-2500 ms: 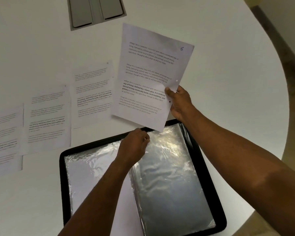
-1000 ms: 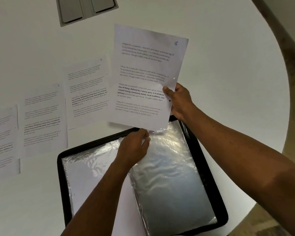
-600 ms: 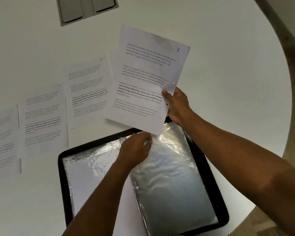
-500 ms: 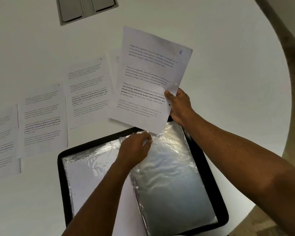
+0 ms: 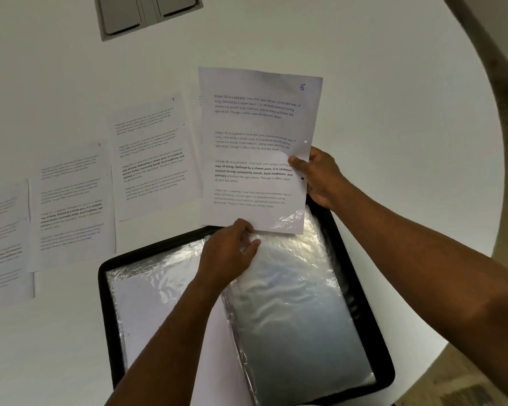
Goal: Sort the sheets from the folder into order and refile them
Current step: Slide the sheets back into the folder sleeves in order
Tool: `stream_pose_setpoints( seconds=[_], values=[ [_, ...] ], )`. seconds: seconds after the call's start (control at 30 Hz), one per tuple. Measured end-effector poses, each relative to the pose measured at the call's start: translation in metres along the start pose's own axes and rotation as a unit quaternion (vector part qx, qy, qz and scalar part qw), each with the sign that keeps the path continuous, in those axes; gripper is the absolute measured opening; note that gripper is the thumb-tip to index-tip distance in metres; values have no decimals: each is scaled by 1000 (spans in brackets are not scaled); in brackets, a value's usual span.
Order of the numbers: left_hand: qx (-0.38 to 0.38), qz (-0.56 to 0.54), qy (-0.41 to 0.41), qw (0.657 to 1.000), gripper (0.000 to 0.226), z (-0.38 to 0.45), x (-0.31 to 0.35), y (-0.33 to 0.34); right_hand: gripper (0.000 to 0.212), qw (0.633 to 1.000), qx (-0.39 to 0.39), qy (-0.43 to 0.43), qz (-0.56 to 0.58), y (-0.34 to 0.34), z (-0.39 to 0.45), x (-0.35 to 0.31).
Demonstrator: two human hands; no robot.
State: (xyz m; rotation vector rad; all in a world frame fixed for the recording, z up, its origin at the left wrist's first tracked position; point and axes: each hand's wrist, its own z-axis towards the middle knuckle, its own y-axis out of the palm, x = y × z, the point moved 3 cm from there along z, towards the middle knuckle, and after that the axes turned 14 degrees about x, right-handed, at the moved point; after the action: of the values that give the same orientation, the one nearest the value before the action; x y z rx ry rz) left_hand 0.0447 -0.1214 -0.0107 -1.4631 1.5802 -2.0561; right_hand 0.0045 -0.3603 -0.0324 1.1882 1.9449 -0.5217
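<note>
White sheet (image 5: pixel 255 148) pinched by right hand (image 5: pixel 320 178) above folder (image 5: pixel 361 332).

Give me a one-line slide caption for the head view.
Right hand holds the sheet marked 6 while left hand grips a clear sleeve in the open black folder.

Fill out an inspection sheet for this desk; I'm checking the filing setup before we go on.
Surface: white round table, grey hatch panel at the far edge.
Job's things: open black folder with clear sleeves; sheet marked 6 held above it; more printed sheets laid out left.
Clutter: nothing seen.
Hands: right hand pinches the sheet's edge; left hand grips the sleeve's top.
Cables: nothing seen.
Surroundings: floor at right.
</note>
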Motion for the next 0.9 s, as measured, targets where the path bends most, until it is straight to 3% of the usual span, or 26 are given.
stream_pose_setpoints(
  seconds=[0.3,0.53,0.73,0.9],
  values=[
    [-9,49,-12,999,26,-4,-23,-12,39,996,-45,1,-77,-7,15,-11],
    [3,4,-41,999,17,2,-33,-17,41,980,-110,18,-163,4,24,-17],
    [31,-28,-46,998,16,6,-31,-14,39,945,-195,76,-251,21,17,-3],
    [35,-40,-65,996,20,8,-30,-12,45,912,-214,53,-344,18,15,-4]
  ],
)
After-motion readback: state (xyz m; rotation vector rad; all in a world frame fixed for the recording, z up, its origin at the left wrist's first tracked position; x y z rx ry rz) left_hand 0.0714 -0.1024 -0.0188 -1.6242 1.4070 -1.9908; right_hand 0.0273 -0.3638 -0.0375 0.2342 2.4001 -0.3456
